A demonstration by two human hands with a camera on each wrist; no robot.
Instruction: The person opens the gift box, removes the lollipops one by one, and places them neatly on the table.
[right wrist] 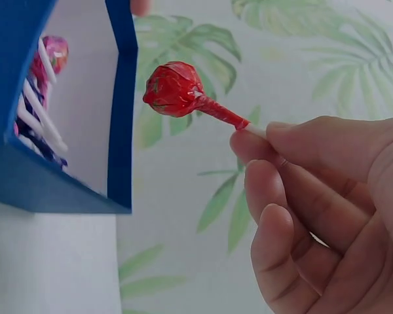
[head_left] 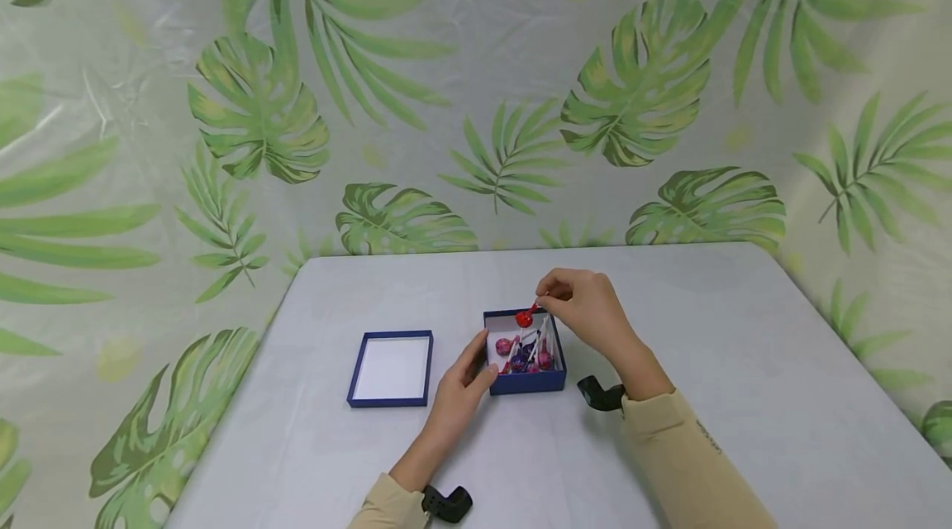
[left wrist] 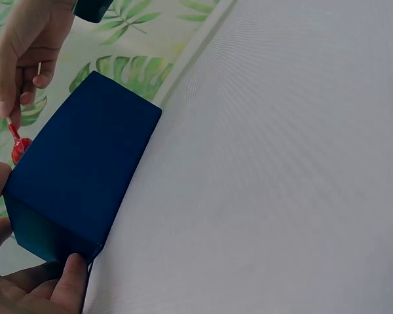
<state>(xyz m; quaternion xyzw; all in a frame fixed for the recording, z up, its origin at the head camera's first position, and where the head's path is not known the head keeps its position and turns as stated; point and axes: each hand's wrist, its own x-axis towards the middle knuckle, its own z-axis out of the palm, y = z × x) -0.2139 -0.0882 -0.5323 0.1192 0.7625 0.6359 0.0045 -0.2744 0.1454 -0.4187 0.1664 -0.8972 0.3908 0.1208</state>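
Observation:
Over the open blue box point(head_left: 528, 383), my right hand point(head_left: 587, 310) pinches the white stick of a red-wrapped lollipop point(right wrist: 173, 89) between thumb and forefinger. The lollipop's round head points toward the box in the right wrist view. My left hand point(head_left: 459, 388) grips the box at its left end, with fingers along the side and the thumb by the near corner. Inside the box lie several lollipops point(head_left: 524, 359) in pink and dark purple wrappers, their white sticks leaning up toward the right. The left wrist view shows the box's outer wall point(left wrist: 85, 157), which hides the contents.
A shallow blue-edged lid point(head_left: 390, 368) with a white inside lies on the white table point(head_left: 744, 397), left of the box. Behind the table hangs a curtain point(head_left: 513, 83) printed with green leaves. A black wrist camera point(head_left: 598, 393) sits at the right sleeve, another point(head_left: 448, 504) at the left.

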